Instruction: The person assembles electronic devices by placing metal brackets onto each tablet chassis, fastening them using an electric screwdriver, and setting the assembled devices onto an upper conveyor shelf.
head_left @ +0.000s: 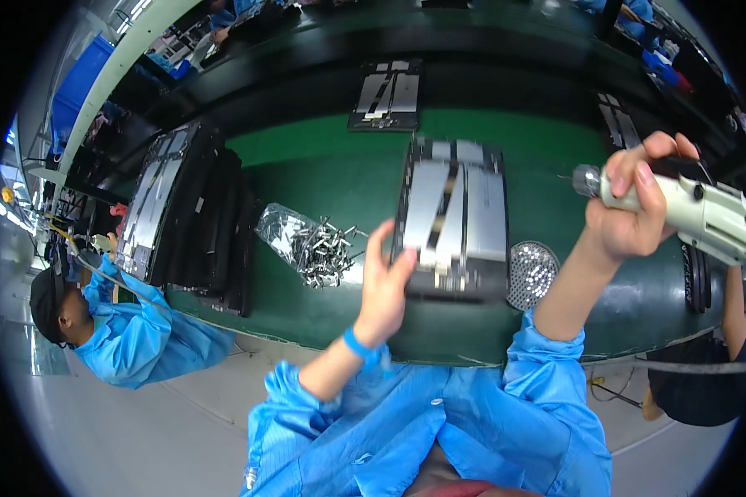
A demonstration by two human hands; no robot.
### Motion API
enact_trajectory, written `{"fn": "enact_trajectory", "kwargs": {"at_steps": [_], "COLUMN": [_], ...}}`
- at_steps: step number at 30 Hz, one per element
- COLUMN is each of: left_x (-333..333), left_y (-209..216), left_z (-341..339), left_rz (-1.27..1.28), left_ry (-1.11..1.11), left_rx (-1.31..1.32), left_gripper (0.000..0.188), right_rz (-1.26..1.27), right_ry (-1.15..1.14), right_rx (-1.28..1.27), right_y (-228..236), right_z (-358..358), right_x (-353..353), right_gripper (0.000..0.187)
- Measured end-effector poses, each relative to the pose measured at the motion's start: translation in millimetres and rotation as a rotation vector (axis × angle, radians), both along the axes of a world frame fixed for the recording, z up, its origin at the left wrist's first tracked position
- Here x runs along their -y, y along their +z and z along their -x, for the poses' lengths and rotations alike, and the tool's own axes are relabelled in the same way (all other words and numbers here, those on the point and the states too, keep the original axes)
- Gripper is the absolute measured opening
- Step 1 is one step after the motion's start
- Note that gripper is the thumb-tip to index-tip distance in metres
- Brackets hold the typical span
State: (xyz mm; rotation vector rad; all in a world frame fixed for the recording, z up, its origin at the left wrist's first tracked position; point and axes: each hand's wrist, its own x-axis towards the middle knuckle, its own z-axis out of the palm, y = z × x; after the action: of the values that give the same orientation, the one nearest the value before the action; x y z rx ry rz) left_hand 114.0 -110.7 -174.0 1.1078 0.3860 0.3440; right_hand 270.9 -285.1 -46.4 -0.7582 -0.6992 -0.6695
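My left hand (383, 286) grips the lower left corner of an opened tablet (485, 207), thumb on its inner face and fingers along its edge. The tablet is slightly blurred; silver battery panels and a dark diagonal flex cable show in it. My right hand (638, 207) is wrapped round a cream-coloured electric screwdriver (709, 215), held up at the right, its clear-collared tip pointing left and apart from the tablet. A round dish of small shiny parts (532, 275) sits beside the tablet's lower right. To its left, a clear plastic bag (286, 228) spills small metal pieces (327, 255).
Stacked opened tablets (182, 211) stand at the left of the green bench (307, 178). Another opened tablet (385, 95) lies at the far side, and one more (617, 120) at far right. A co-worker in blue (141, 335) sits at left; another person (696, 377) is at right.
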Motion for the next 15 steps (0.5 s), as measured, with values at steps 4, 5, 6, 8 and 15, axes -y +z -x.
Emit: {"fn": "enact_trajectory", "kwargs": {"at_steps": [4,5,6,8,15], "left_x": [-31,-42,-42,-48,-109], "left_y": [-5,-6,-3,1,98], "left_z": [-114,-136,-147,-150,-19], "left_rz": [-0.020,0.052,0.124,0.229,-0.062], "left_ry": [-0.055,-0.056,-0.029,0.030,0.105], "left_rx": [0.126,0.087,0.071,0.070,0.306], "left_gripper": [0.054,0.054,0.054,0.053,0.047], "right_rz": [0.044,0.039,0.030,0.016,0.086], "right_ry": [-0.123,-0.136,-0.151,-0.116,-0.147], "right_rx": [-0.014,-0.023,-0.034,-0.046,-0.045], "right_y": [7,6,3,-1,-13], "right_z": [-7,-9,-13,-16,-32], "right_x": [39,41,43,40,68], "right_gripper": [0.047,0.048,0.048,0.049,0.039]}}
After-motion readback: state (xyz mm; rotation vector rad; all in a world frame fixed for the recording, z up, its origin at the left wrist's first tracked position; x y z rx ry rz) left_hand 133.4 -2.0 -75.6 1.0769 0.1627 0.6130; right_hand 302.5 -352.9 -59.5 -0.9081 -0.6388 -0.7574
